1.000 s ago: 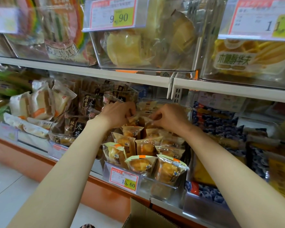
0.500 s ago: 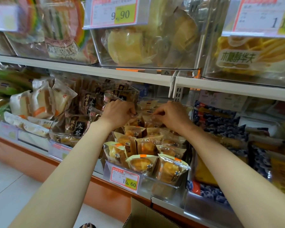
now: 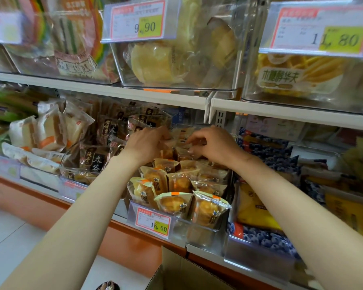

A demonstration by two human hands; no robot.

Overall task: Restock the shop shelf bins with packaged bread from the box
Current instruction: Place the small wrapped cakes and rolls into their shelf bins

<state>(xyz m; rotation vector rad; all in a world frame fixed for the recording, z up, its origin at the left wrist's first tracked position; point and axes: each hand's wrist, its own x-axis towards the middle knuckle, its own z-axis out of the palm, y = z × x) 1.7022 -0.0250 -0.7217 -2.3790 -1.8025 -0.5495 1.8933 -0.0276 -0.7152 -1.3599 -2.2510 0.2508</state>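
A clear plastic bin (image 3: 205, 228) on the lower shelf holds several rows of small golden bread packs (image 3: 174, 203) standing upright. Both my hands reach to the bin's back row. My left hand (image 3: 147, 143) pinches the top of a bread pack (image 3: 168, 152) there. My right hand (image 3: 213, 143) pinches the clear wrapper edge of the same back-row pack, from the right. The cardboard box (image 3: 176, 271) sits open at the bottom edge of the view, below the shelf; its contents are hidden.
Dark-wrapped cakes (image 3: 94, 160) fill the bin to the left and blueberry packs (image 3: 268, 155) the one to the right. The upper shelf (image 3: 134, 94) with clear bins hangs close above my hands. A 15.60 price tag (image 3: 153, 221) fronts the bin. White floor lies lower left.
Both hands stayed at the back row, with only small finger movements on the pack wrapper. The view shifted slightly.
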